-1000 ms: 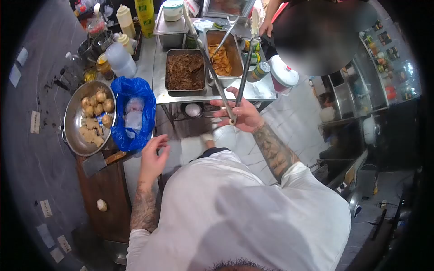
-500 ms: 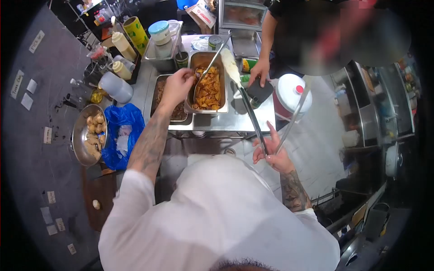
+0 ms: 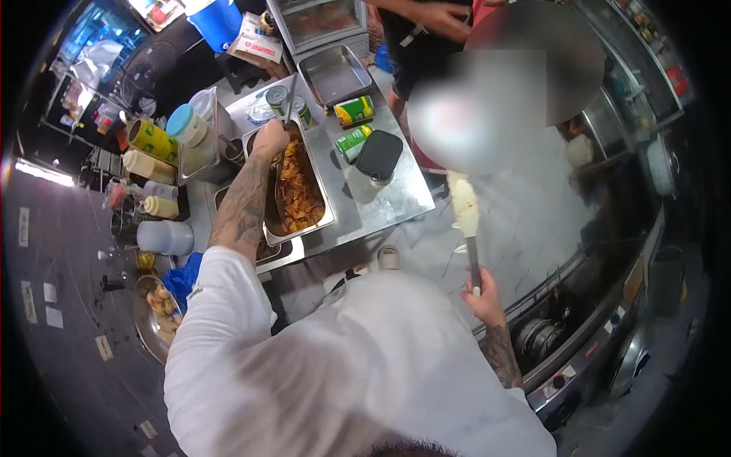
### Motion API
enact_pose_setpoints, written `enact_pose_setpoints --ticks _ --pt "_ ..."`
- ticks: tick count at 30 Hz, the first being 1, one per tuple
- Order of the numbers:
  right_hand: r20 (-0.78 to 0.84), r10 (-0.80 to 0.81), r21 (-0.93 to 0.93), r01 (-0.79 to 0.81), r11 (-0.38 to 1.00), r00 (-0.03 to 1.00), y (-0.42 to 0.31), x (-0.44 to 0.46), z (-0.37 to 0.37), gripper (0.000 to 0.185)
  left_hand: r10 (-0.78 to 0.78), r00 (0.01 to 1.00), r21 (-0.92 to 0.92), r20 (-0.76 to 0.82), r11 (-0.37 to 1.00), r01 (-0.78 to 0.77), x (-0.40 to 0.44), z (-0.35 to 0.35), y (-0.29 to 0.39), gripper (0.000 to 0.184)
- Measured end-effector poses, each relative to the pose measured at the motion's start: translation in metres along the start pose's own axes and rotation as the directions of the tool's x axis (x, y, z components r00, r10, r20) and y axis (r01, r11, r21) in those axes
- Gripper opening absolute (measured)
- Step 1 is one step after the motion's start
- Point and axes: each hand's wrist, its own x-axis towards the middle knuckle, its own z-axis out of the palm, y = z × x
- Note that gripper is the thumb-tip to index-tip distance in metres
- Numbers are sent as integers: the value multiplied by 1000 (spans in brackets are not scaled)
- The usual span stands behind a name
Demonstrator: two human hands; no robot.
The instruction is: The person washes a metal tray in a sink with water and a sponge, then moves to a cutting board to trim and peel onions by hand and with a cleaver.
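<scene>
My left hand [image 3: 272,140] is closed around the handle of a metal utensil [image 3: 291,95] at the back of a steel pan. Reddish-brown cooked food [image 3: 299,190] fills that pan [image 3: 324,206]. In my right hand [image 3: 485,295], at the right over the floor, are long tongs [image 3: 473,255], their pale-coated tips [image 3: 463,202] pointing away from me. Partly hidden by my left arm, a second pan [image 3: 268,254] of dark food stands beside the first.
Green cans [image 3: 354,111], a black-lidded container [image 3: 380,156] and a steel tray [image 3: 335,75] stand on the steel table [image 3: 415,199]. Bottles [image 3: 148,166] and a bowl of potatoes [image 3: 145,324] are at the left. Another person's arm [image 3: 434,17] is at the top.
My view has turned right. My left hand has gone from open to holding the utensil in the pan. My right hand's tongs look closed together, and the co-worker's hand has left the black-lidded container.
</scene>
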Motion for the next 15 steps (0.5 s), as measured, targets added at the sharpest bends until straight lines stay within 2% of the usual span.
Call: enact_pose_setpoints --ticks 1,2,4,5,7,9,11,13,14,15 --pt "-61 34 38 -32 999 998 1 -9 -1 60 34 997 -7 -74 999 -35 -3 0 -7 34" --pt "-61 43 47 -40 998 997 -1 -17 2 60 36 997 3 -66 999 -36 -15 -6 -5 34" --pt "-115 134 208 -108 972 984 -3 -30 12 55 115 952 6 -283 993 -118 -49 -41 17 30" --pt "-109 148 218 -122 968 983 0 -31 20 55 114 956 17 -270 993 -114 -59 -59 23 30" --pt "-137 117 245 -81 966 984 0 -27 30 53 177 935 -72 -308 976 -208 -70 -84 30 28" --pt "-135 128 263 -89 961 983 -8 -20 41 53 190 934 -66 -304 973 -219 -63 -88 26 28" --pt "-115 59 237 -30 971 992 -8 -13 45 52 201 931 -73 -306 970 -234 -75 -89 27 28" --pt "-110 65 190 -43 981 992 -19 -5 45 56 311 853 -113 -420 915 -389 -101 -97 46 28" --pt "-48 78 175 -69 982 996 -32 -4 44 58 302 873 -175 -383 904 -390 -114 -103 52 28" --pt "7 76 160 -76 984 997 -40 -3 40 60 375 850 -179 -369 869 -461 -135 -116 62 29"
